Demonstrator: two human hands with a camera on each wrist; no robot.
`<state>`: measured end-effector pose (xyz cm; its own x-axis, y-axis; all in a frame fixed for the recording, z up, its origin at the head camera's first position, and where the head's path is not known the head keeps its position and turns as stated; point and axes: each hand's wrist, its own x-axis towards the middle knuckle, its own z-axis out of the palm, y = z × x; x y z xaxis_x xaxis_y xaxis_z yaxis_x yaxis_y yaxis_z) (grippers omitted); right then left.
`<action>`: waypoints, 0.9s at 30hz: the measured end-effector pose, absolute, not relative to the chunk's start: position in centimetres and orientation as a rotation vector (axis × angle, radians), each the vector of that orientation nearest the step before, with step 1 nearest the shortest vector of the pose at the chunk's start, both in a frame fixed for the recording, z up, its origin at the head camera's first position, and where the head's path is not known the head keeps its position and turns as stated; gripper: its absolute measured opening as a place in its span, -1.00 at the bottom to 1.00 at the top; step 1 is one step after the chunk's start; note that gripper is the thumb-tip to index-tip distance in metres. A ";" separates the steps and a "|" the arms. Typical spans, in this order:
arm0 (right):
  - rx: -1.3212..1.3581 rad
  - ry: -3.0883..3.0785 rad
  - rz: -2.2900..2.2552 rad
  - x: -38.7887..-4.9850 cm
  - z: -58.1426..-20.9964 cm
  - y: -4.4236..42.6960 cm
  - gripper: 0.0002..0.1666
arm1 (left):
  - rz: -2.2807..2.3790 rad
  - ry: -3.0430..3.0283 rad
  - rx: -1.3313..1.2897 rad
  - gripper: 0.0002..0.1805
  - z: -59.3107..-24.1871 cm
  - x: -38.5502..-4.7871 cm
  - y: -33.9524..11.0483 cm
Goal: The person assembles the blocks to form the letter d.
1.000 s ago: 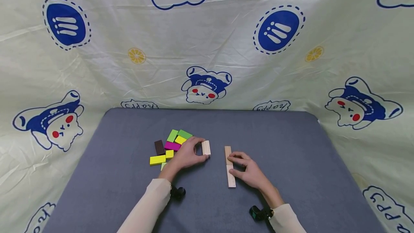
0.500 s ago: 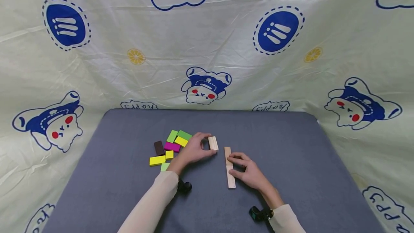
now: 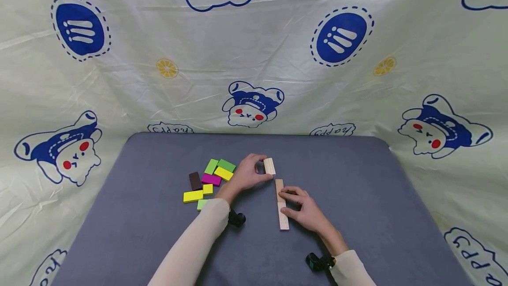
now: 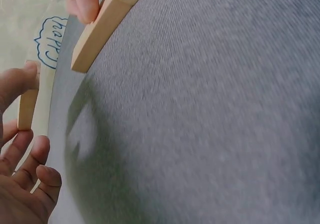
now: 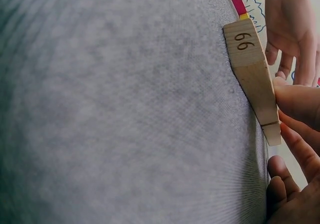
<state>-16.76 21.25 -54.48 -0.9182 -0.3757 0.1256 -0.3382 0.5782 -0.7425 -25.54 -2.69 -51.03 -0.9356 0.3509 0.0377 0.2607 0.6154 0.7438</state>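
Note:
Between its thumb and fingertips, my left hand (image 3: 246,174) pinches a plain wooden block (image 3: 270,166) by its ends. The left wrist view shows this block (image 4: 27,108) held above the table. Two more plain wooden blocks, a far one (image 3: 279,187) and a near one (image 3: 283,220), lie end to end in a line on the cloth. My right hand (image 3: 304,210) rests on them, fingertips on the far block and thumb on the near one. In the right wrist view, the near block (image 5: 245,45) bears the number 66 on its end.
Left of the hands lies a loose cluster of coloured blocks: green (image 3: 211,167), magenta (image 3: 211,180), yellow (image 3: 193,196) and dark brown (image 3: 195,181). Grey cloth covers the table (image 3: 357,189). Behind it hangs a printed curtain (image 3: 278,47).
My left hand has moved right and farther from me with its wooden block, now just beyond the far end of the line. The right hand and its two blocks stay put.

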 end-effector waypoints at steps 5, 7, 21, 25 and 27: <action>-0.628 2.748 -1.293 -16.8 -54.5 21.3 -0.46 | 1.231 2.730 0.511 -0.28 -51.1 -25.9 -1.5; -0.630 2.755 -1.283 -16.8 -54.5 21.3 -0.47 | 1.236 2.733 0.501 -0.29 -51.3 -26.1 -1.1; -0.639 2.756 -1.284 -16.6 -54.5 21.4 -0.47 | 1.183 2.764 0.494 -0.26 -52.4 -26.3 0.7; -0.635 2.750 -1.290 -16.6 -54.5 21.4 -0.46 | 1.109 2.764 0.493 -0.26 -52.6 -26.5 1.0; -0.633 2.754 -1.281 -16.6 -54.5 21.4 -0.46 | 1.094 2.759 0.489 -0.26 -52.7 -26.5 1.1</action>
